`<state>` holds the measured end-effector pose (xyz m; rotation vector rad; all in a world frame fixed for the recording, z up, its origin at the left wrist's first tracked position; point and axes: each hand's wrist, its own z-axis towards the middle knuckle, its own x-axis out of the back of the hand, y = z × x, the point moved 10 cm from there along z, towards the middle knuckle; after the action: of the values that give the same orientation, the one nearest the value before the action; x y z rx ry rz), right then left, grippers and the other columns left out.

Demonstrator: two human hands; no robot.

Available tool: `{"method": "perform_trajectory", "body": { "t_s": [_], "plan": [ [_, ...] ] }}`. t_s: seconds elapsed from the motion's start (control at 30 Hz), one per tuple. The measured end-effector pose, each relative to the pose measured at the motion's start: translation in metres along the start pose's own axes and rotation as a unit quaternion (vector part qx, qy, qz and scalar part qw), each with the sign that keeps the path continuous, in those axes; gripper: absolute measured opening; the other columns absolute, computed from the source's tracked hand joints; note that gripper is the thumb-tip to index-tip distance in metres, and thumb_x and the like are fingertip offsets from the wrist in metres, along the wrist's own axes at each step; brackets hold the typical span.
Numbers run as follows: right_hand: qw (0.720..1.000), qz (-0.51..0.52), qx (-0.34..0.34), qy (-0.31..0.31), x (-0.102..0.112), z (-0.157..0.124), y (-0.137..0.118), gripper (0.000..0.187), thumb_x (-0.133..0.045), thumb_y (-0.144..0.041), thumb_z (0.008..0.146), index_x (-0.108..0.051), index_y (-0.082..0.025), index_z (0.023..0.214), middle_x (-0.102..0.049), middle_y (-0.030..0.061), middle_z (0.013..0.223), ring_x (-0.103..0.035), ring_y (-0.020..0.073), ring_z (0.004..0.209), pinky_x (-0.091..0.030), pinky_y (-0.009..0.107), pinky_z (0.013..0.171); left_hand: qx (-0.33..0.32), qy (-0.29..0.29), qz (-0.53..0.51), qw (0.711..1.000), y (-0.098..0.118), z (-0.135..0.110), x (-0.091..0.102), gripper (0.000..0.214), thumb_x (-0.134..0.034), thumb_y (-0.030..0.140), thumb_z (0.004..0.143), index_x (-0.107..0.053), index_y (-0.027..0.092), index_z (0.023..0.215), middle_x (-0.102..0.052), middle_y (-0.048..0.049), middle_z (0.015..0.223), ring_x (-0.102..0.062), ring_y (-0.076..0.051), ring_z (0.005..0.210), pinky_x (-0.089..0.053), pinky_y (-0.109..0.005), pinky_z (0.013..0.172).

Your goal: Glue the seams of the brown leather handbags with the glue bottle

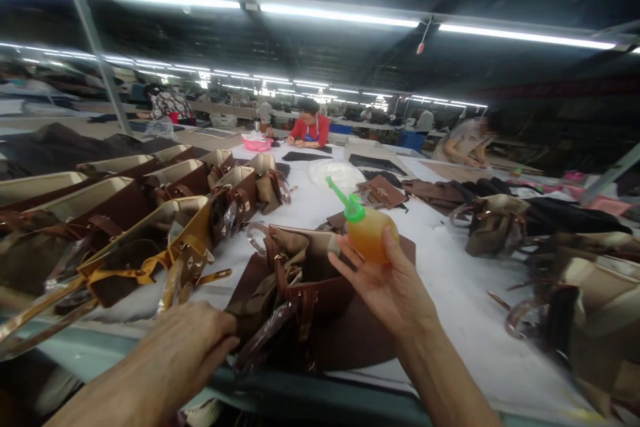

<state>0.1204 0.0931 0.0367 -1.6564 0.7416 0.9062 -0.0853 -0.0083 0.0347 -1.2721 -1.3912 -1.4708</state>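
My right hand is raised over the table, fingers wrapped round a small orange squeeze bottle with a green nozzle that points up and to the left. My left hand rests near the table's front edge, its fingers curled on the edge of a brown handbag that lies open in front of me on a dark brown sheet. The handbag's handles are wrapped in clear plastic.
A row of tan and brown handbags lines the left of the white table. More bags are piled at the right. A pink basin stands far back. Several people work at the far end, one in a red top.
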Motion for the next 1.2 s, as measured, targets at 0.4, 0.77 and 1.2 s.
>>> {"method": "perform_trajectory", "body": {
  "t_s": [0.4, 0.77, 1.2],
  "plan": [
    [0.999, 0.018, -0.011, 0.045, -0.001, -0.018, -0.01, 0.029, -0.067, -0.039, 0.078, -0.062, -0.018, 0.097, -0.063, 0.0094, 0.097, -0.054, 0.0305, 0.103, -0.039, 0.064, 0.089, -0.24, 0.109, -0.059, 0.963, 0.097, 0.059, 0.009, 0.02, -0.038, 0.013, 0.086, -0.053, 0.017, 0.074, -0.059, -0.0021, 0.072, -0.048, -0.017, 0.074, -0.036, -0.033, 0.076],
    [0.999, -0.005, -0.043, 0.017, -0.015, -0.033, 0.014, 0.033, -0.073, -0.038, 0.072, -0.065, -0.018, 0.098, -0.065, 0.0116, 0.096, -0.057, 0.0319, 0.098, -0.042, 0.06, 0.088, -0.163, 0.078, -0.238, 0.954, 0.057, 0.048, 0.028, 0.01, -0.055, 0.03, 0.083, -0.057, 0.02, 0.083, -0.06, 0.0001, 0.086, -0.054, -0.014, 0.082, -0.04, -0.025, 0.073],
    [0.999, -0.021, 0.005, 0.046, -0.008, -0.033, 0.004, 0.041, -0.073, -0.038, 0.073, -0.06, -0.018, 0.107, -0.061, 0.0117, 0.111, -0.053, 0.0341, 0.108, -0.043, 0.06, 0.089, 0.043, -0.031, 0.01, 0.999, 0.026, 0.105, 0.028, 0.018, -0.067, 0.038, 0.061, -0.064, 0.021, 0.063, -0.059, -0.0018, 0.06, -0.06, -0.02, 0.068, -0.035, -0.026, 0.055]
  ]
}}
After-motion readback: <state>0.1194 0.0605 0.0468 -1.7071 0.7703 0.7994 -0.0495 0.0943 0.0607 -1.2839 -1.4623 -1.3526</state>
